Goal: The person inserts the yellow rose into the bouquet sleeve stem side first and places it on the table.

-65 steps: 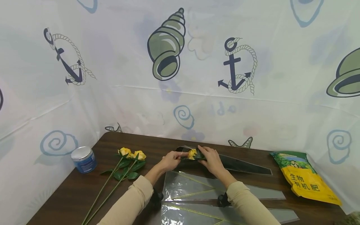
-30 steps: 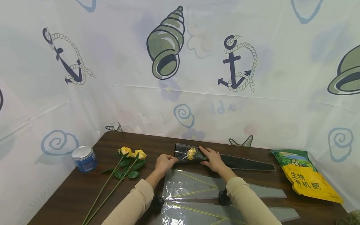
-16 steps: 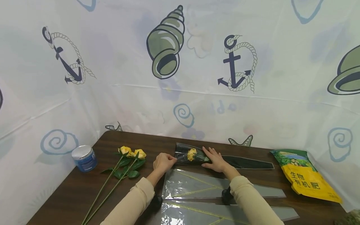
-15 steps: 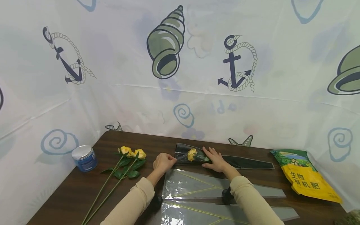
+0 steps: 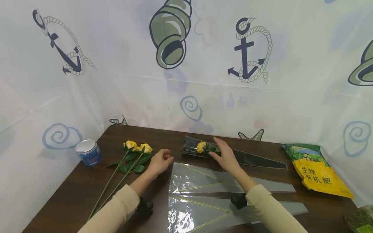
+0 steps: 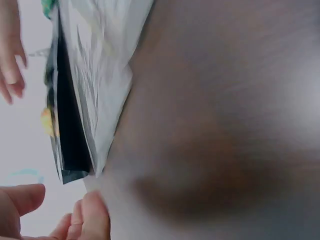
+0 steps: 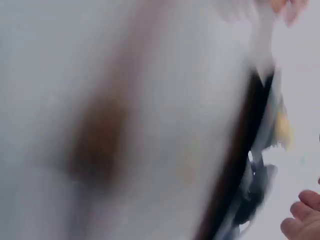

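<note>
One yellow rose (image 5: 201, 147) lies in a long tapering sleeve (image 5: 256, 159) with a black back and clear front, at the table's far side. My right hand (image 5: 225, 157) is raised over the sleeve near the rose's leaves, fingers spread, holding nothing. To the left of the sleeve's wide end is my left hand (image 5: 159, 160), its fingers loosely bent and nothing between them. The left wrist view shows a gap between that hand's fingertips (image 6: 95, 215) and the sleeve (image 6: 72, 115). Much of the right wrist view is blurred.
Two more yellow roses (image 5: 137, 147) with long stems lie at left, beside a blue jar (image 5: 88, 152) with a pale lid. Flat grey-looking sleeves (image 5: 198, 178) with gold lines lie in front. A yellow and green bag (image 5: 317, 171) of fertilizer is at right.
My left hand has let go of the sleeve's edge and moved left. The right hand has lifted off the sleeve. The rose now lies within the flattened sleeve, and the head view has tilted down.
</note>
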The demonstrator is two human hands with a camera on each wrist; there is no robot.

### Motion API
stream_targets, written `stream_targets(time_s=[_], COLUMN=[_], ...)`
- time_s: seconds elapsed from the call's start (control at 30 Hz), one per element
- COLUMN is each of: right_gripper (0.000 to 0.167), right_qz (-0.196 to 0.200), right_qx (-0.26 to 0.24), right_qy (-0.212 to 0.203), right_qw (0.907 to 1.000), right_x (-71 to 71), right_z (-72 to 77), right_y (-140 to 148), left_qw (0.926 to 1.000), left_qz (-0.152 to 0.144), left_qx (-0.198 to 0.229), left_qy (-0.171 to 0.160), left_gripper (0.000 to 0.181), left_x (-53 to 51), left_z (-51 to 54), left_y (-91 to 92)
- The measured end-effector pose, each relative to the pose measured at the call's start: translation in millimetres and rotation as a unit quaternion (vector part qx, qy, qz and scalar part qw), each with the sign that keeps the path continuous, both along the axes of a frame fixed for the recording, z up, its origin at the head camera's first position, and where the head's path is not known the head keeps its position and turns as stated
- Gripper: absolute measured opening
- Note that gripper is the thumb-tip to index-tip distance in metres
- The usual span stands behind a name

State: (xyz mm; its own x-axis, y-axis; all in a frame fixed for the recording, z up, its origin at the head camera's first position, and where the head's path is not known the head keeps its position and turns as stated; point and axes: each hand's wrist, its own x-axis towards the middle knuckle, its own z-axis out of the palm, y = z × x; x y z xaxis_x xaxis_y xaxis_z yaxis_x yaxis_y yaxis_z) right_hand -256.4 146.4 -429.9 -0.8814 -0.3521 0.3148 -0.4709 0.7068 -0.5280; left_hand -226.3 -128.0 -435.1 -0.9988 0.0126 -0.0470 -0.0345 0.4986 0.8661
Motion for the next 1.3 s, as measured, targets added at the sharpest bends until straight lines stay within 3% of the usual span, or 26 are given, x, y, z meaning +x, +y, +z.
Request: stream_targets(time_s=[0.07, 0.17, 0.3, 0.5, 0.77, 0.93, 1.1, 1.3], right_gripper=[0.058, 0.05, 0.05, 0.057, 0.051, 0.049, 0.052, 0.054], right_qz=[0.02, 0.061, 0.085, 0.085, 0.115, 0.122, 0.121, 0.117], right_qx=[-0.017, -0.011, -0.009, 0.033, 0.137, 0.136, 0.131, 0.123], right_qy=[0.015, 0.015, -0.007, -0.028, 0.038, 0.063, 0.048, 0.025], right_qw=[0.9995, 0.9979, 0.9963, 0.9955, 0.9831, 0.9812, 0.9828, 0.9851], right_x=[16.9, 39.8, 56.0, 60.3, 62.0, 61.6, 62.6, 65.4], right_z=[-0.9, -7.2, -11.8, -12.8, -20.9, -21.0, -21.9, -24.2], right_y=[-15, -34, -52, -65, -66, -66, -63, -60], left_qw=[0.9958, 0.9813, 0.967, 0.9542, 0.9578, 0.9587, 0.9594, 0.9674], left_qz=[-0.019, -0.038, -0.068, -0.113, -0.107, -0.114, -0.116, -0.104], left_qx=[0.074, 0.146, 0.179, 0.194, 0.173, 0.169, 0.164, 0.136], left_qy=[-0.051, -0.12, -0.168, -0.198, -0.203, -0.198, -0.198, -0.186], left_gripper=[0.043, 0.049, 0.051, 0.052, 0.048, 0.05, 0.048, 0.033], left_x=[13.6, 34.1, 52.1, 60.7, 61.5, 58.4, 55.6, 54.9], left_z=[4.8, 8.0, 10.0, 9.1, 9.2, 6.3, 1.2, -3.4], left_y=[-11.9, -27.2, -37.3, -35.3, -25.4, -23.3, -15.5, -5.1])
